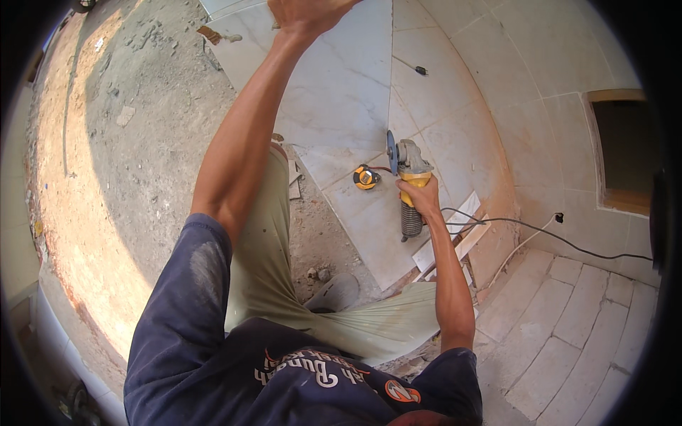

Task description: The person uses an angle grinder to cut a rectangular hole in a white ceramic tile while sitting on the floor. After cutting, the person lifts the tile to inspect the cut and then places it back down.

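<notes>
My right hand (425, 197) is wrapped round the yellow body of an angle grinder (412, 162). Its blue-grey disc (391, 152) stands on edge by the lower right corner of a large white marbled tile (334, 92); whether they touch I cannot tell. At the top edge, my left hand (307, 15) is over the far part of that tile, its fingers mostly cut off by the picture's rim. Left of the grinder, a yellow and black tape measure (366, 177) lies on the tiled floor (355, 213).
Tile strips (449, 231) lie right of my leg. A dark cord (540, 226) runs rightward, near a wall socket hole (559, 218). A plug (421, 71) rests farther off. Rubble and dirt (156, 92) spread at left; a framed wall opening (625, 153) is at right.
</notes>
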Motion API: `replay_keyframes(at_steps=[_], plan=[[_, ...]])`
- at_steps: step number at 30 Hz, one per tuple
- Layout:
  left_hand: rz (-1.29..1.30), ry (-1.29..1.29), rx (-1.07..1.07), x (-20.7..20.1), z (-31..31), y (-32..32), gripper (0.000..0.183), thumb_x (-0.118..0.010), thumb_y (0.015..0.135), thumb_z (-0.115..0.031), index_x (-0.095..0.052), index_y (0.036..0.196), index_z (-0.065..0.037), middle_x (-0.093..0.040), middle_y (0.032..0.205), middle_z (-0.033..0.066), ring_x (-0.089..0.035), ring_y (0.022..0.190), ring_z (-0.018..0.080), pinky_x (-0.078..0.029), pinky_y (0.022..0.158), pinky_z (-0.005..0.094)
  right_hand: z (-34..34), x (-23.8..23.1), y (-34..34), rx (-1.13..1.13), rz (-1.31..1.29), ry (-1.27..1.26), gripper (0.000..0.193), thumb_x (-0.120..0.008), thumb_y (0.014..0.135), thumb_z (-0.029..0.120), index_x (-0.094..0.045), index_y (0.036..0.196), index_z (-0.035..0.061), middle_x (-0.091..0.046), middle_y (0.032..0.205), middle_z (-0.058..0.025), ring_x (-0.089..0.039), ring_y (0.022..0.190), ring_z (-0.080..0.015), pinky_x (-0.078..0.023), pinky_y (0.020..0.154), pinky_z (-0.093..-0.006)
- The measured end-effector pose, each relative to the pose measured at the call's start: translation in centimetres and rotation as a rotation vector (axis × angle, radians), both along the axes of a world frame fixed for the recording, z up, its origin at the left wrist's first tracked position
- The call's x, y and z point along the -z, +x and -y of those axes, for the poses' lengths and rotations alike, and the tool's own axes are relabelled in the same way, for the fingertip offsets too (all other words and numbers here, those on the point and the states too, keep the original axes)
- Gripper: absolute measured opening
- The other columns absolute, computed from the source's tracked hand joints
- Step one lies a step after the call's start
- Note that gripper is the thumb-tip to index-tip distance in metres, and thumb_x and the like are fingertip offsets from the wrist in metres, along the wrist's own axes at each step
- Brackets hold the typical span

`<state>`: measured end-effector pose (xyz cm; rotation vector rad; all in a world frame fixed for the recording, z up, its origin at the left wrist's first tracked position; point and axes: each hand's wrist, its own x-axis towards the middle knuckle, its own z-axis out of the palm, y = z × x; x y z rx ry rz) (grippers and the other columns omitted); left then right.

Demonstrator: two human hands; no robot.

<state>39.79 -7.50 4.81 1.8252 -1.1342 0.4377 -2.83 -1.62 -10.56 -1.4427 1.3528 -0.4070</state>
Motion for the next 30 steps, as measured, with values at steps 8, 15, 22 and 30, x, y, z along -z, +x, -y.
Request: replay_keyframes(at_steps=[8,15,22,30], plan=[[0.005,-0.005,-0.006,0.2,-0.1,-0.2,0.088,-0.064,0.083,-0.090,-0.052,0.048,-0.010,-0.047,0.043,0.0056,-0.039,0.041,0.0184,-0.030,0.043,0.0447,0.0,0.0,0.0,0.016,0.005,-0.001,0.038,-0.089,0.079,0.015,-0.070,0.107,-0.0021,-0.073,0.088,-0.0081,-0.070,0.066,-0.0164,-0.059,0.059,-0.0307],[-0.011,0.021,-0.013,0.5,0.1,0.5,0.089,-0.062,0.083,-0.091,-0.047,0.047,-0.011,-0.043,0.042,0.0035,-0.035,0.041,0.0167,-0.027,0.042,0.0434,-0.2,0.1,0.3,0.006,0.011,-0.019,0.035,-0.087,0.080,0.015,-0.069,0.104,-0.0021,-0.072,0.085,-0.0082,-0.070,0.064,-0.0169,-0.057,0.058,-0.0312],[-0.010,0.028,-0.022,0.5,-0.1,0.7,0.090,-0.060,0.084,-0.092,-0.049,0.048,-0.011,-0.044,0.043,0.0036,-0.037,0.042,0.0169,-0.028,0.043,0.0436,-0.4,0.9,0.0,0.024,-0.024,-0.011,0.034,-0.087,0.079,0.015,-0.069,0.104,-0.0017,-0.072,0.084,-0.0079,-0.070,0.064,-0.0167,-0.056,0.058,-0.0315],[-0.040,0.025,-0.006,0.3,-0.3,0.7,0.089,-0.061,0.083,-0.091,-0.053,0.049,-0.010,-0.047,0.044,0.0047,-0.040,0.042,0.0181,-0.031,0.043,0.0439,-0.4,1.3,-0.1,0.033,-0.030,0.016,0.038,-0.088,0.078,0.015,-0.068,0.106,-0.0011,-0.072,0.087,-0.0081,-0.070,0.065,-0.0167,-0.058,0.059,-0.0312]])
